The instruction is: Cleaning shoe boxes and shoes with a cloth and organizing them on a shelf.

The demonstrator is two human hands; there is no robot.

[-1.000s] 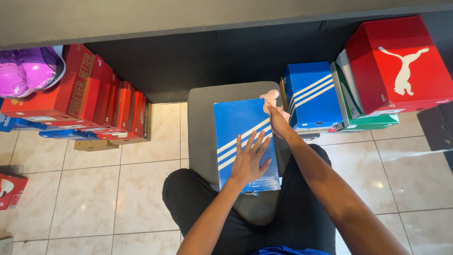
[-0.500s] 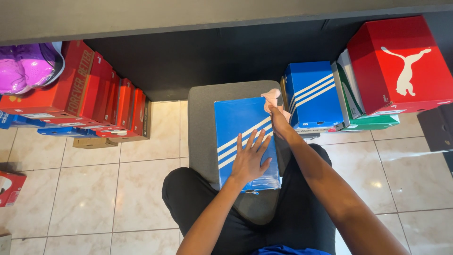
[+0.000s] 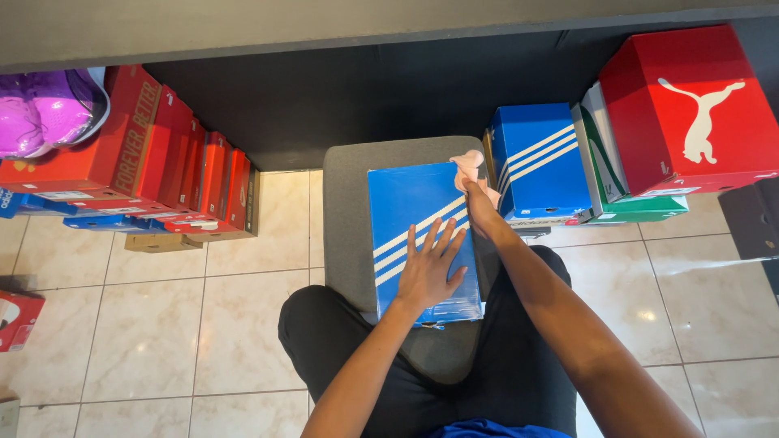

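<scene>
Tile floor (image 3: 146, 324), red boxes (image 3: 162, 162) stacked on edge at left, blue box (image 3: 540, 162), green box (image 3: 637, 207) and big red box (image 3: 690, 109) at right. Grey stool (image 3: 349, 211) sits centre, against my knees. On it lies the striped box (image 3: 418, 223), lid up, long side running away from me. My left hand (image 3: 430, 272) is flat on the lid near the close end, fingers spread, grip released, just pressing down. My right hand (image 3: 480, 207) is at the far right edge, grip clenched on a pink cloth (image 3: 468, 166) that touches the far corner. I judge this is wiping: I'd keep the left palm down so the box can't slide on the stool, and drag the cloth along the edge with light, even pressure so the lid doesn't dent or lift
</scene>
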